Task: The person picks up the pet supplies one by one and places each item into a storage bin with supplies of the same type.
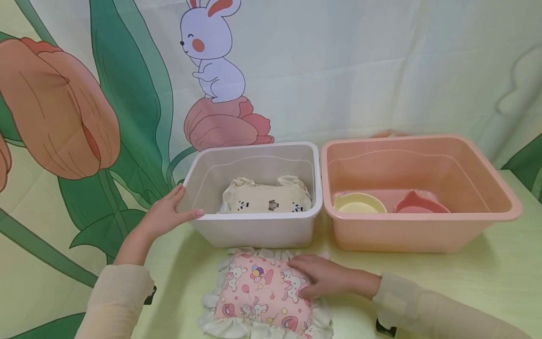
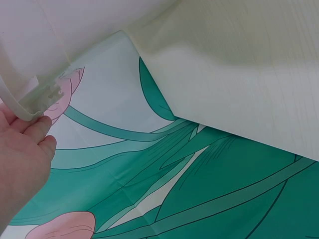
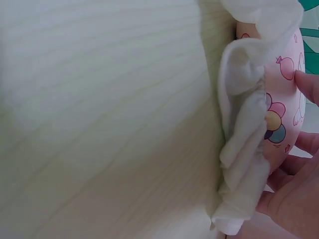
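A small pink pillow (image 1: 264, 294) with a white ruffled edge and a unicorn and balloon print lies on the table. My right hand (image 1: 323, 278) grips its right part, thumb and fingers spread around the padding; the right wrist view shows the same hand (image 3: 294, 184) against the pillow (image 3: 281, 99). My left hand (image 1: 165, 216) holds the left front corner of a white bin (image 1: 258, 230), thumb over the front rim. In the left wrist view, the left hand's fingers (image 2: 37, 129) curl at the rim. A cream pillow (image 1: 262, 197) with animal prints sits inside this bin.
Right beside the white bin stands a pink bin (image 1: 394, 233), with a yellow dish (image 1: 360, 203) and a red dish (image 1: 421, 203) inside. Behind both hangs a cloth backdrop (image 1: 338, 70) printed with tulips and a rabbit. The tabletop (image 1: 178, 301) is pale green.
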A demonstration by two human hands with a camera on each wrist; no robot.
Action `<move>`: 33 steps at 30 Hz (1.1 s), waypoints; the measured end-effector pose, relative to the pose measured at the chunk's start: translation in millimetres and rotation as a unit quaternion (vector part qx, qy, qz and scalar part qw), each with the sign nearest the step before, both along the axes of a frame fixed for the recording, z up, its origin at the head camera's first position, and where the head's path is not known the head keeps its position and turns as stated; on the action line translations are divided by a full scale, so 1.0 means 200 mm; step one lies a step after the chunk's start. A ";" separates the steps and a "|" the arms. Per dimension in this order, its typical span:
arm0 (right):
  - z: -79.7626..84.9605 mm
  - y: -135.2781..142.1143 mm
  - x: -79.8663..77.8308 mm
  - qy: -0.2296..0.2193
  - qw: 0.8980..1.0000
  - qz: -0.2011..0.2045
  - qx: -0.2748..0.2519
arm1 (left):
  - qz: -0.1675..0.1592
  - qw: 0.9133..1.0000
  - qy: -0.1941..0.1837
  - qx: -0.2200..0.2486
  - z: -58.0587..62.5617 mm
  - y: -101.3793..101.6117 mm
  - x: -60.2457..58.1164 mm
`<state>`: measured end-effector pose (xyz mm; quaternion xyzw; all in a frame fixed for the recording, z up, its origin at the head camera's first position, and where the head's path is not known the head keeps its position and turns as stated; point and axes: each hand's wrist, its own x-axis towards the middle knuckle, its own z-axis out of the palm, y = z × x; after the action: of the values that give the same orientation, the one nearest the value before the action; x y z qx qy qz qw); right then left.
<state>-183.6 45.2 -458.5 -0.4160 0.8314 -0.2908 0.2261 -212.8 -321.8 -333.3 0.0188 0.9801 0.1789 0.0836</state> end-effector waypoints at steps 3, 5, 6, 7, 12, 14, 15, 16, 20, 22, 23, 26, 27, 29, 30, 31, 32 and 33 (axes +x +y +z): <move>0.00 0.00 0.01 -0.001 1.000 -0.004 0.004 | 0.000 1.000 0.000 0.000 0.00 0.00 0.00; 0.01 0.00 0.01 -0.001 1.000 -0.006 0.009 | 0.000 1.000 -0.001 0.000 0.00 0.00 0.00; 0.01 0.00 0.01 0.001 1.000 -0.006 0.011 | 0.000 1.000 -0.001 0.000 0.00 0.00 0.00; 0.01 0.00 0.01 0.003 1.000 -0.005 0.014 | 0.001 1.000 -0.001 0.000 0.00 0.00 0.00; 0.01 0.00 0.02 0.020 1.000 -0.001 0.021 | 0.002 1.000 -0.001 -0.001 0.00 0.00 0.00; 0.01 0.00 0.03 0.026 0.999 0.001 0.023 | 0.002 1.000 -0.001 0.000 0.00 0.00 0.00; 0.01 0.00 0.03 0.030 0.999 0.002 0.024 | 0.002 1.000 -0.001 0.000 0.00 0.00 0.00; 0.01 0.00 0.03 0.036 0.999 0.003 0.025 | 0.001 1.000 -0.001 0.000 0.00 0.00 0.00; 0.00 -0.01 0.03 0.059 0.998 0.012 0.022 | 0.000 1.000 0.001 -0.001 -0.01 -0.01 0.00; 0.00 -0.01 0.03 0.072 0.997 0.017 0.020 | 0.000 1.000 0.001 -0.002 -0.01 -0.01 0.00; 0.00 -0.01 0.03 0.078 0.997 0.019 0.018 | 0.000 1.000 0.001 -0.002 -0.01 -0.01 0.00; -0.01 -0.01 0.03 0.089 0.996 0.020 0.019 | 0.001 1.000 0.001 -0.003 -0.01 -0.01 0.00; -0.02 -0.01 0.03 0.093 0.995 0.020 0.020 | 0.001 1.000 0.000 -0.002 -0.01 -0.01 0.00; -0.02 -0.01 0.03 0.096 0.995 0.017 0.024 | 0.002 1.000 -0.001 -0.002 -0.01 0.00 0.00; -0.02 -0.01 0.04 0.097 0.995 0.015 0.027 | 0.002 1.000 -0.001 -0.002 -0.01 0.00 0.00; -0.03 -0.02 0.04 0.100 0.994 0.013 0.031 | 0.002 1.000 -0.001 -0.002 -0.01 0.00 0.00; -0.03 -0.02 0.04 0.103 0.994 0.012 0.036 | 0.002 1.000 -0.001 -0.002 -0.01 0.00 0.00; -0.03 -0.02 0.04 0.106 0.993 0.011 0.039 | 0.001 1.000 -0.001 -0.001 -0.01 0.00 0.00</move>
<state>-175.7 41.4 -464.5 -0.4444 0.8570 -0.2094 0.1557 -213.3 -322.6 -334.7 0.0174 0.9803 0.1779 0.0843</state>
